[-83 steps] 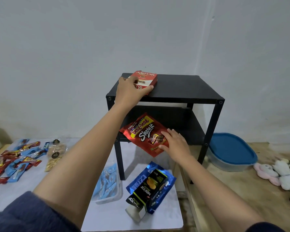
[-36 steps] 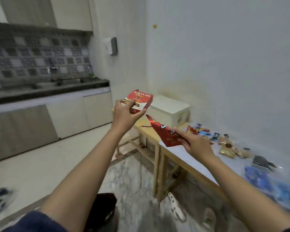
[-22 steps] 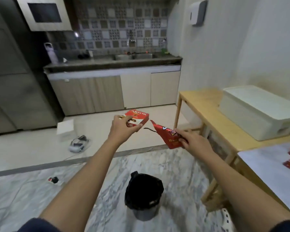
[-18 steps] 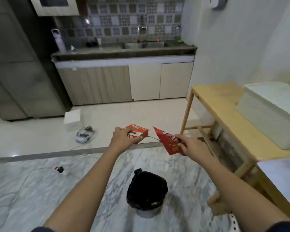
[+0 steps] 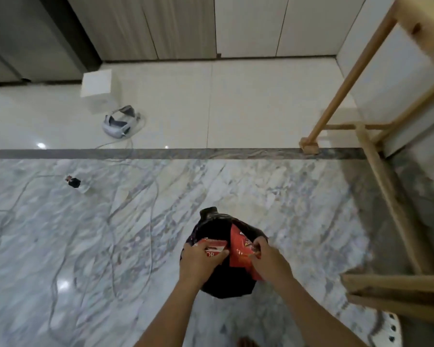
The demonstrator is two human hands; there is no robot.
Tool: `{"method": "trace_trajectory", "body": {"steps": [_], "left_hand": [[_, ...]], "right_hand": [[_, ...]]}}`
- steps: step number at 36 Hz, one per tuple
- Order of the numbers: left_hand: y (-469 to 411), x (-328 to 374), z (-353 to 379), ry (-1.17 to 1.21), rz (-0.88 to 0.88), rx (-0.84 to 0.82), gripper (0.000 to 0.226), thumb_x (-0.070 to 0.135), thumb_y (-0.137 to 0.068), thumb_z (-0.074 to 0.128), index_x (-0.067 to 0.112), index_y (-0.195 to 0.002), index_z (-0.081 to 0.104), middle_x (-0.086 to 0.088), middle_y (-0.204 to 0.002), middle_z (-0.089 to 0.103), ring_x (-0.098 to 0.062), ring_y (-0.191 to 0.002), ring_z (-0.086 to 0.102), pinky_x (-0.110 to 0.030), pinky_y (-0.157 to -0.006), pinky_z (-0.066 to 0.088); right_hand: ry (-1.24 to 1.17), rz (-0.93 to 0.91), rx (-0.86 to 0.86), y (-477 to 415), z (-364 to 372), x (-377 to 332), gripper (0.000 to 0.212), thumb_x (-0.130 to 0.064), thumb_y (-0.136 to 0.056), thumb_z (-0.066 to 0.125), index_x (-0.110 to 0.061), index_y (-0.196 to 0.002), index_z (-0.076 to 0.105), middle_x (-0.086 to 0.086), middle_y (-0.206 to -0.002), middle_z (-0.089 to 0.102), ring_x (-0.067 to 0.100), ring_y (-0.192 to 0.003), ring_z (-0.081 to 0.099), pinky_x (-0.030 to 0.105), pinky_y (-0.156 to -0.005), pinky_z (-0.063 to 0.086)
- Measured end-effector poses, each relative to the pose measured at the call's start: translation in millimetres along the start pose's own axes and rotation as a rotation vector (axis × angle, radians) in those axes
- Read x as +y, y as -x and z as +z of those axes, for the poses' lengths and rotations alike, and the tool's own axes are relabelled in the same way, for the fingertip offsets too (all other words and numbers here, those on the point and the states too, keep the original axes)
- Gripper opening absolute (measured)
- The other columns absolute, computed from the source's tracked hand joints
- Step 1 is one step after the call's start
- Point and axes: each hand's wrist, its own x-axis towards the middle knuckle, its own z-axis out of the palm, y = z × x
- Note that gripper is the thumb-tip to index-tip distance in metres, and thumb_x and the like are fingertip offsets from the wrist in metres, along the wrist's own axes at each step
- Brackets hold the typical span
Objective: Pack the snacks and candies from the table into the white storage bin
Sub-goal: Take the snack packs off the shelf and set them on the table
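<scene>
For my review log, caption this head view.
Over a black bin bag, left hand holds red box, right hand red pouch.

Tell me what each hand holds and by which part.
The left hand grips the red snack box across its near end; the right hand pinches the red pouch at its right edge, both over the black bag.

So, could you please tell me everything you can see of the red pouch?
The red pouch is a flat packet that looks like thin foil or plastic, with small, blurred print. The right hand pinches its right edge and holds it over the black bin, beside the red box in the left hand.
</scene>
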Motion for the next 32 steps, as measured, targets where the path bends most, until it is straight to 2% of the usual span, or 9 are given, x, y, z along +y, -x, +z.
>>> {"method": "trace_trajectory", "body": {"steps": [3,9,12,14,17,19,23,28,32], "left_hand": [[-40,-24,41,-0.051,-0.031,-0.014,0.074,0.086,-0.055,0.051,0.042,-0.115,0.06,-0.009,-0.133,0.044,-0.028,-0.121,0.048,-0.043,-0.102,0.043],[-82,-49,86,-0.104,-0.079,-0.017,0.074,0.075,-0.068,0.056,0.029,-0.126,0.053,-0.016,-0.136,0.034,-0.036,-0.126,0.039,-0.046,-0.104,0.04],[-97,-57,96,-0.103,-0.078,-0.025,0.073,0.072,-0.07,0.057,0.029,-0.129,0.05,-0.013,-0.132,0.035,-0.035,-0.125,0.039,-0.044,-0.102,0.04],[-104,-60,99,-0.072,-0.074,-0.069,0.074,0.068,-0.072,0.06,0.027,-0.132,0.046,-0.012,-0.131,0.033,-0.034,-0.125,0.039,-0.041,-0.103,0.039],[-108,-61,98,-0.049,-0.061,-0.181,0.082,0.063,-0.076,0.06,0.024,-0.143,0.031,-0.015,-0.15,0.016,-0.034,-0.138,0.024,-0.041,-0.111,0.028],[-104,-58,91,-0.058,-0.033,-0.209,0.082,0.059,-0.08,0.059,0.024,-0.146,0.024,-0.012,-0.156,0.007,-0.031,-0.142,0.016,-0.04,-0.113,0.024],[-84,-36,61,-0.124,0.034,-0.229,0.068,0.049,-0.087,0.055,0.023,-0.144,0.029,-0.01,-0.15,0.026,-0.027,-0.134,0.035,-0.035,-0.109,0.034],[-40,20,-5,-0.181,0.074,-0.224,0.059,0.044,-0.091,0.051,0.013,-0.139,0.039,-0.008,-0.143,0.037,-0.025,-0.129,0.039,-0.032,-0.106,0.032],[1,83,-70,-0.194,0.147,-0.187,0.042,0.041,-0.09,0.053,0.013,-0.121,0.053,-0.007,-0.129,0.047,-0.029,-0.121,0.047,-0.031,-0.097,0.039]], "right_hand": [[-0.053,0.045,-0.01,-35,43,19,0.021,-0.029,-0.092,0.048,-0.023,-0.112,0.042,0.002,-0.093,0.06,0.02,-0.076,0.058,0.029,-0.058,0.043],[-0.148,0.102,-0.045,-81,93,39,0.015,-0.023,-0.09,0.048,-0.016,-0.102,0.042,0.006,-0.086,0.06,0.021,-0.071,0.059,0.031,-0.056,0.043],[-0.22,0.118,-0.061,-97,106,42,0.017,-0.022,-0.092,0.047,-0.012,-0.105,0.045,0.004,-0.081,0.057,0.016,-0.065,0.054,0.027,-0.053,0.04],[-0.27,0.124,-0.09,-105,110,41,0.026,-0.025,-0.094,0.046,-0.01,-0.115,0.047,0.007,-0.091,0.06,0.019,-0.074,0.057,0.027,-0.059,0.043],[-0.31,0.124,-0.174,-108,106,37,0.043,-0.033,-0.097,0.042,-0.014,-0.136,0.041,0.012,-0.124,0.057,0.025,-0.107,0.056,0.026,-0.082,0.043],[-0.297,0.104,-0.236,-103,96,34,0.05,-0.036,-0.098,0.041,-0.015,-0.142,0.034,0.01,-0.136,0.049,0.025,-0.122,0.049,0.027,-0.093,0.041],[-0.253,0.088,-0.268,-82,59,20,0.049,-0.032,-0.097,0.044,-0.011,-0.141,0.036,0.009,-0.141,0.044,0.025,-0.127,0.045,0.032,-0.102,0.04],[-0.232,0.083,-0.243,-40,-16,-8,0.042,-0.029,-0.095,0.047,-0.012,-0.134,0.045,0.007,-0.133,0.049,0.021,-0.116,0.051,0.026,-0.09,0.042],[-0.225,0.04,-0.148,1,-99,-42,0.037,-0.027,-0.093,0.048,-0.012,-0.127,0.048,0.006,-0.132,0.049,0.019,-0.112,0.05,0.023,-0.083,0.039]]}}
